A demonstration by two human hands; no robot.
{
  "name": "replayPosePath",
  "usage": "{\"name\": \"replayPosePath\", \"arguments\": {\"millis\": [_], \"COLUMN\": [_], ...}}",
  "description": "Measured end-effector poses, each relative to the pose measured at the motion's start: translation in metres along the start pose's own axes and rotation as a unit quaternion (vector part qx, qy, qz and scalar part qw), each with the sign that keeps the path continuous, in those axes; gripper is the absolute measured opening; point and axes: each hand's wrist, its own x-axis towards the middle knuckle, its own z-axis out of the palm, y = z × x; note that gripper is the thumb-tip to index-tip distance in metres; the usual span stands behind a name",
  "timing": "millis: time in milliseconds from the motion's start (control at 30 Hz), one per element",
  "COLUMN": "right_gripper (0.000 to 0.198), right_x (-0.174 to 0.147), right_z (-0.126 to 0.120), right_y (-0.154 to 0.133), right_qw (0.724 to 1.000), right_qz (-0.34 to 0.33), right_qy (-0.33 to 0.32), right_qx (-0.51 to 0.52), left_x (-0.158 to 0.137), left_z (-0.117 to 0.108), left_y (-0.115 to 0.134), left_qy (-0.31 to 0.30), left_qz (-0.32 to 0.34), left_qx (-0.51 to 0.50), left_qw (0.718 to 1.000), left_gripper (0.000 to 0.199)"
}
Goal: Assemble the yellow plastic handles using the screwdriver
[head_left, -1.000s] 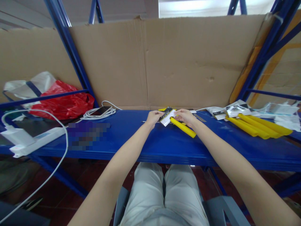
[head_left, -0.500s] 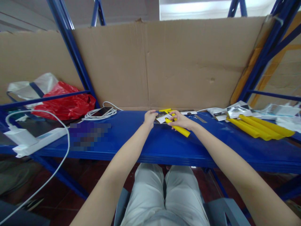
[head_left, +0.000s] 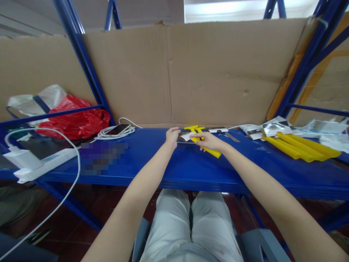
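The left hand (head_left: 172, 137) has its grip pinched on the left edge of a small black-and-white printed card (head_left: 186, 136). The right hand's (head_left: 207, 141) grip is closed around a long yellow tube (head_left: 214, 152), slanting over the blue metal bench (head_left: 141, 156).

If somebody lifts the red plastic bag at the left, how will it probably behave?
The red plastic bag is probably floppy: its surface is creased and crumpled. Its shine suggests that it may be slippery. Its weight is hard to judge, since what it holds, if anything, is hidden.
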Motion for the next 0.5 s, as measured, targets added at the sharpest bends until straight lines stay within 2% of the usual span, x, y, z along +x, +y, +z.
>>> {"name": "replayPosePath", "arguments": {"millis": [133,367,500], "right_gripper": [0.039,0.023,0.030], "right_x": [-0.0008,-0.0022,-0.0036], "right_z": [-0.0006,-0.0014,-0.0025], "right_y": [0.0004,-0.0004,-0.0026], "right_qw": [1.000,0.999,0.999], "right_qz": [-0.011,-0.019,-0.006], "right_qy": [-0.002,-0.009,-0.011], "right_qx": [-0.008,-0.029,-0.041], "left_x": [-0.0021,-0.0040,-0.0031], "left_z": [0.0005,0.0005,0.0004], "left_y": [0.0027,0.0039,0.0029], "left_qy": [0.000,0.003,0.005], "left_qz": [-0.013,-0.011,-0.014], "left_qx": [-0.005,-0.010,-0.006], "left_qw": [1.000,1.000,1.000], "left_gripper": [0.023,0.022,0.021]}}
